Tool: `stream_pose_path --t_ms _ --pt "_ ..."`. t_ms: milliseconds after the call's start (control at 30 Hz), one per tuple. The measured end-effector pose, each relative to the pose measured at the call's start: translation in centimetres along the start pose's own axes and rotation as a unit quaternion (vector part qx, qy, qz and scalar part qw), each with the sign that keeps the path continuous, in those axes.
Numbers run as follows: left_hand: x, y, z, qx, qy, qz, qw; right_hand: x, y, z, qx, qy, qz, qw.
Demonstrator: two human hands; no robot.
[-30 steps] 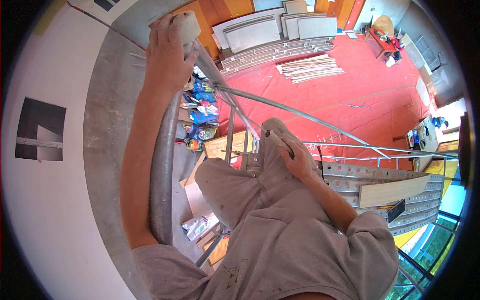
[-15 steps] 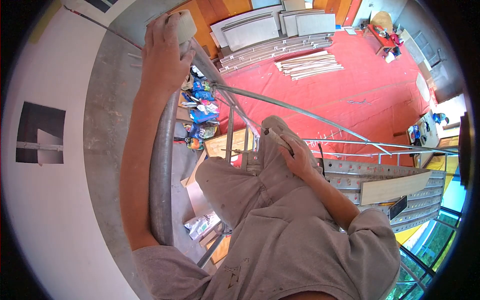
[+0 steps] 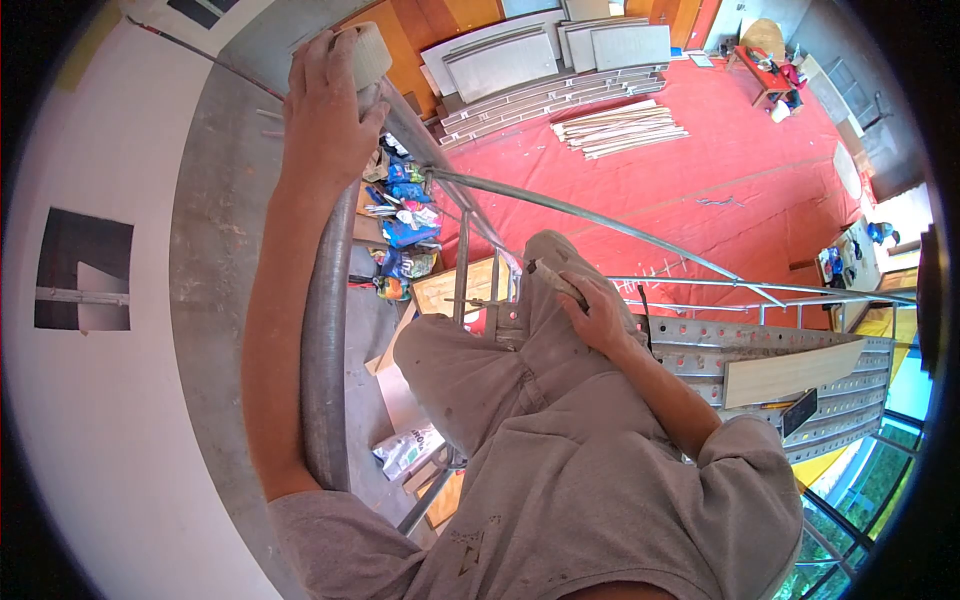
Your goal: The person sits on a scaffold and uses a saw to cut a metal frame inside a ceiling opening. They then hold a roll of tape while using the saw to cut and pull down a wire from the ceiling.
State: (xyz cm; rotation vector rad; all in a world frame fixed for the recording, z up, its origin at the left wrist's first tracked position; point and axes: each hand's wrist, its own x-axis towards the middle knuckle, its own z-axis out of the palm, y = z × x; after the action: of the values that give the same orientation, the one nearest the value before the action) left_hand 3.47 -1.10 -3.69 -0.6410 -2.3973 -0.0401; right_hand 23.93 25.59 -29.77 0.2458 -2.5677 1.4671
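My left hand (image 3: 330, 110) is raised at the upper left, its fingers curled around a pale, rounded roll-like piece (image 3: 372, 54) at the top end of a metal scaffold pole (image 3: 323, 340). My left arm runs along this pole. On my bent knee rests my right hand (image 3: 598, 318), closed on a slim, light-coloured tool (image 3: 558, 282) with a dark part beside the fingers; I cannot tell its exact kind. Both knees in grey trousers (image 3: 480, 375) are bent in front of me.
To the right a perforated metal platform (image 3: 690, 345) carries a thin board (image 3: 795, 373), a phone (image 3: 799, 412) and a pencil (image 3: 775, 405). Scaffold rails (image 3: 590, 215) cross ahead. Far below are a red floor covering (image 3: 740, 165), wooden strips (image 3: 620, 130), stacked panels (image 3: 500, 65) and several bags (image 3: 408, 232).
The view has shifted very slightly. Both hands keep their places and their grips.
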Motion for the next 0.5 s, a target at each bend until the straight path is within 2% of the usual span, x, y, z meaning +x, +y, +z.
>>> stream_pose_path --t_ms 500 --pt "0.01 0.0 -0.07 -0.002 0.014 0.012 1.0 0.04 -0.46 -0.21 0.0 0.006 -0.004 1.0"
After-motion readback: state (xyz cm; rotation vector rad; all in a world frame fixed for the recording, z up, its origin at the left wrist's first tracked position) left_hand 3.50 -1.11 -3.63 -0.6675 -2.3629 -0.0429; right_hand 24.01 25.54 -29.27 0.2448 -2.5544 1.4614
